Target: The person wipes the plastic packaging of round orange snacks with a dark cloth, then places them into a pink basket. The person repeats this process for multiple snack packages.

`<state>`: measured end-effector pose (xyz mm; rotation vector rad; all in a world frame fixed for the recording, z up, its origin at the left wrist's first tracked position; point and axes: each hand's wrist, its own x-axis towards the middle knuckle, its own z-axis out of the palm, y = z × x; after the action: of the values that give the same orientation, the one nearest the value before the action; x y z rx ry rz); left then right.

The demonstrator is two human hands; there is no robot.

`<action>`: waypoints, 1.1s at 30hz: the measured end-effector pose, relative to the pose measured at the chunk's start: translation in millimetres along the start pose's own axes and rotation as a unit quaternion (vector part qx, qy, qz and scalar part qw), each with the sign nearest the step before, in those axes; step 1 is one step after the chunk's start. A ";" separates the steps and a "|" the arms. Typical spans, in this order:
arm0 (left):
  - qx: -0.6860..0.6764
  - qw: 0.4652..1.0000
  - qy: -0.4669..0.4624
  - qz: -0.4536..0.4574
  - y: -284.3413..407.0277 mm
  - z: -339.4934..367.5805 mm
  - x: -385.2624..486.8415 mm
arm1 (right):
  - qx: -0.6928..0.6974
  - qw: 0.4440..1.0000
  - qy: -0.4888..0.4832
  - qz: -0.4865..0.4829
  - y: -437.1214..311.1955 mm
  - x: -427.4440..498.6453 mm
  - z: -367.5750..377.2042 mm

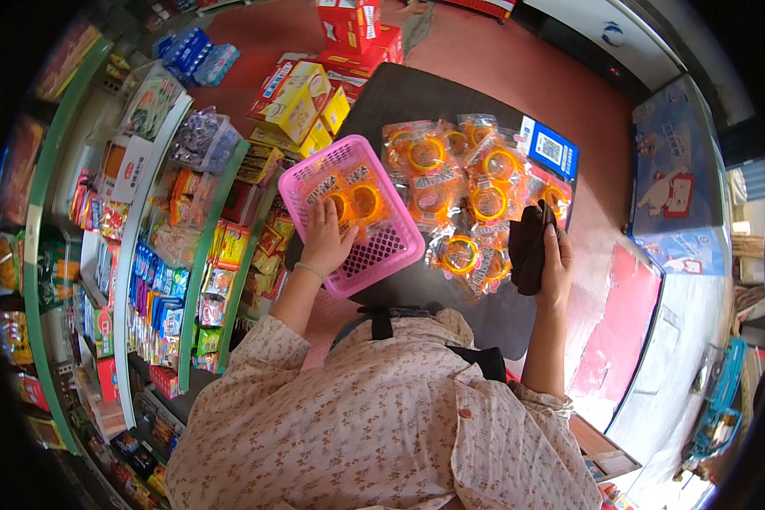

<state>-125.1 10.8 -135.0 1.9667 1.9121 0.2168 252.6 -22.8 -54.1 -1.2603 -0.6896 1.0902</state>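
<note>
A pink plastic basket (pixel 389 268) lies tilted at the left part of a dark table (pixel 484 319), with a few clear snack packets (pixel 366 201) in it, each showing an orange ring. My left hand (pixel 327 239) rests on these packets, fingers spread over one of them. In my right hand (pixel 553 264) is a dark cloth (pixel 528 252), pinched between thumb and fingers above the table's right side. Between the two hands, many similar packets (pixel 489 201) lie spread and overlapping on the table. Whether my left fingers grip a packet cannot be told.
Snack shelves (pixel 191 268) stand close on the left. Yellow and red cartons (pixel 299 105) are stacked past the table's far left corner, with wrapped bottles (pixel 194 57) on the floor beyond. A blue card with a printed code (pixel 550 148) lies by the table's right edge. A large blue box (pixel 676 166) stands right.
</note>
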 end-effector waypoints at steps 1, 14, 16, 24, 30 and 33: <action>0.035 0.999 0.020 -0.004 2.3 -2.0 0.4 | 0.045 0.999 -0.013 0.006 0.8 -0.5 -6.7; 0.273 0.911 0.043 0.308 109.1 24.4 133.3 | 0.071 0.997 0.009 0.037 16.4 -20.9 -46.3; 0.332 0.888 -0.014 0.317 105.6 27.6 147.6 | 0.048 0.997 0.027 0.044 12.9 -25.8 -51.8; 0.303 0.843 -0.061 0.440 92.8 15.8 166.3 | 0.076 0.994 0.074 0.031 7.3 -32.3 -54.6; 0.280 0.812 -0.105 0.500 90.3 -7.3 174.8 | 0.065 0.995 0.061 0.041 4.1 -28.9 -41.9; 0.264 0.808 -0.095 0.518 90.8 -11.8 175.6 | 0.064 0.995 0.057 0.052 2.7 -28.7 -37.3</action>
<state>-35.1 186.3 -117.3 3.0806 0.5970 -0.2627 274.5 -64.0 -60.7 -1.2492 -0.4657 1.1194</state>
